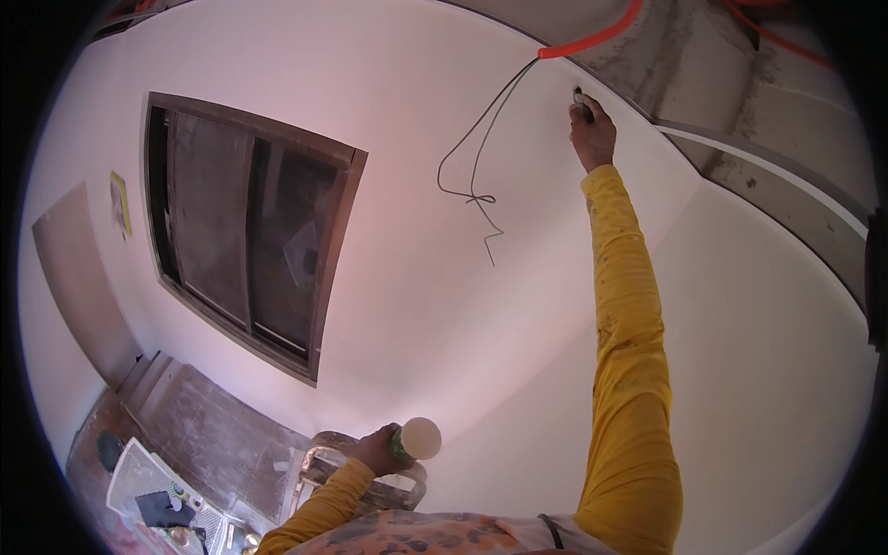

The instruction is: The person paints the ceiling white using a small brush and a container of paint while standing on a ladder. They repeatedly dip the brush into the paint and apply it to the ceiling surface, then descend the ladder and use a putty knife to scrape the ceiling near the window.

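Observation:
High on the white wall (388, 213), close to its upper edge, my right hand (595, 139) is closed around a small brush-like tool (585, 111) with a dark handle. Its tip meets or nearly meets the wall; the exact kind is too small to make out. Low in front of my body, my left hand (375, 450) grips a cup (421, 438) with a green patterned side. Its round top looks pale cream, and I cannot tell whether that is a lid or the contents. Both my arms wear yellow sleeves.
From an orange conduit (592, 39) at the wall top, thin dark wires (474, 157) hang left of my right arm. A brown-framed sliding window (245, 231) is at left. Below are a metal ladder top (326, 455), a white perforated basket (139, 476) and a dusty floor (217, 421).

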Action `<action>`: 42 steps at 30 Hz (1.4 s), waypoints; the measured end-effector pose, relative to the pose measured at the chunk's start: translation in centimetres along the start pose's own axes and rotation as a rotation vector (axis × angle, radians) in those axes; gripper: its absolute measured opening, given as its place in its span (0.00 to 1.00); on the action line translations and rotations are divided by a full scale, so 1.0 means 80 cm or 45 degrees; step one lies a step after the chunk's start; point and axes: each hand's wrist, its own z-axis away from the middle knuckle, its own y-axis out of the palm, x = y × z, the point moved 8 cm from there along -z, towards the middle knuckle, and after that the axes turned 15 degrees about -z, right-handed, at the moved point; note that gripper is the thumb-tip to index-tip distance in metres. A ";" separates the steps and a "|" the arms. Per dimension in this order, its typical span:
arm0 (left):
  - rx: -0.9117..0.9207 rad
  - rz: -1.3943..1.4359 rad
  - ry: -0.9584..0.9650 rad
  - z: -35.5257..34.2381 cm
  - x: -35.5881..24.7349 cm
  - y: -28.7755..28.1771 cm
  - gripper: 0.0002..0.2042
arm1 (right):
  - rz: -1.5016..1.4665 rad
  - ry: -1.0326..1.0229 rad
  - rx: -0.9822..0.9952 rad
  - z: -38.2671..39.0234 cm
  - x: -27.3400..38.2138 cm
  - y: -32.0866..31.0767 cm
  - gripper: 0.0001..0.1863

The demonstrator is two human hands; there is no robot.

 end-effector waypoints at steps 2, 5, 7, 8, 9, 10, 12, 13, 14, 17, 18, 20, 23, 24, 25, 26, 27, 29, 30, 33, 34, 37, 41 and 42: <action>-0.051 -0.011 0.017 0.001 -0.001 -0.002 0.41 | -0.014 -0.015 0.072 -0.010 0.014 0.022 0.19; 0.022 -0.016 -0.014 0.000 0.004 0.002 0.42 | -0.203 0.064 0.002 -0.008 0.008 -0.009 0.18; 0.096 -0.021 -0.036 0.000 0.006 0.005 0.42 | -0.064 0.205 -0.244 0.006 -0.011 -0.062 0.17; 0.110 -0.015 -0.026 0.001 0.005 0.005 0.42 | 0.231 0.127 -0.363 0.012 -0.004 -0.090 0.17; 0.105 -0.017 -0.020 0.000 0.004 0.004 0.42 | 0.269 0.086 -0.438 0.019 -0.001 -0.105 0.17; 0.108 -0.046 -0.023 0.000 0.004 0.003 0.42 | 0.101 0.056 -0.407 0.019 -0.001 -0.107 0.17; 0.075 -0.033 -0.018 0.001 0.002 0.000 0.41 | -0.447 0.151 -0.174 0.015 -0.008 -0.086 0.17; 0.060 -0.064 -0.026 0.001 0.002 -0.001 0.41 | -0.499 0.184 -0.103 0.012 -0.007 -0.073 0.17; 0.047 -0.040 -0.005 0.001 0.000 -0.001 0.40 | -0.546 0.220 -0.033 0.008 -0.006 -0.059 0.17; -0.006 -0.030 0.044 0.000 -0.002 -0.003 0.38 | -0.400 0.193 -0.067 -0.004 -0.001 -0.049 0.18; -0.015 -0.024 0.063 0.000 -0.003 -0.003 0.37 | -0.299 0.182 -0.106 -0.006 -0.002 -0.049 0.18; -0.042 -0.009 0.081 0.000 -0.003 -0.003 0.37 | -0.325 0.174 -0.104 -0.011 -0.004 -0.051 0.19; -0.056 0.003 0.081 0.001 -0.003 -0.005 0.37 | -0.400 0.254 -0.095 -0.018 -0.016 -0.057 0.19; -0.042 0.002 0.074 0.001 -0.003 -0.004 0.36 | -0.376 0.226 -0.083 -0.021 -0.016 -0.061 0.19; -0.040 -0.006 0.069 0.000 -0.003 -0.004 0.36 | -0.353 0.213 -0.053 -0.025 -0.017 -0.063 0.18; -0.033 -0.002 0.070 0.000 -0.003 -0.005 0.36 | -0.332 0.184 -0.018 -0.028 -0.016 -0.068 0.18; -0.037 -0.006 0.074 0.000 -0.004 -0.006 0.36 | -0.293 0.217 -0.049 -0.030 -0.022 -0.078 0.18; -0.044 0.001 0.077 0.000 -0.005 -0.007 0.36 | -0.217 0.251 -0.100 -0.028 -0.032 -0.105 0.17; -0.046 0.010 0.079 0.000 -0.005 -0.007 0.37 | -0.214 0.283 -0.120 -0.025 -0.040 -0.121 0.17; -0.023 0.009 0.073 0.000 -0.004 -0.004 0.37 | -0.133 0.372 -0.183 -0.011 -0.062 -0.175 0.18; -0.036 0.001 0.071 0.000 -0.003 -0.005 0.37 | -0.059 0.393 -0.206 -0.004 -0.066 -0.193 0.18; -0.068 -0.012 0.104 0.000 -0.003 -0.003 0.38 | 0.574 0.335 -0.339 0.015 -0.058 -0.226 0.18; -0.109 -0.014 0.106 -0.002 0.000 0.002 0.38 | 0.841 0.172 -0.193 0.012 -0.034 -0.151 0.20; -0.130 -0.020 0.116 -0.001 0.000 0.002 0.38 | 0.815 0.114 -0.068 0.007 -0.027 -0.114 0.19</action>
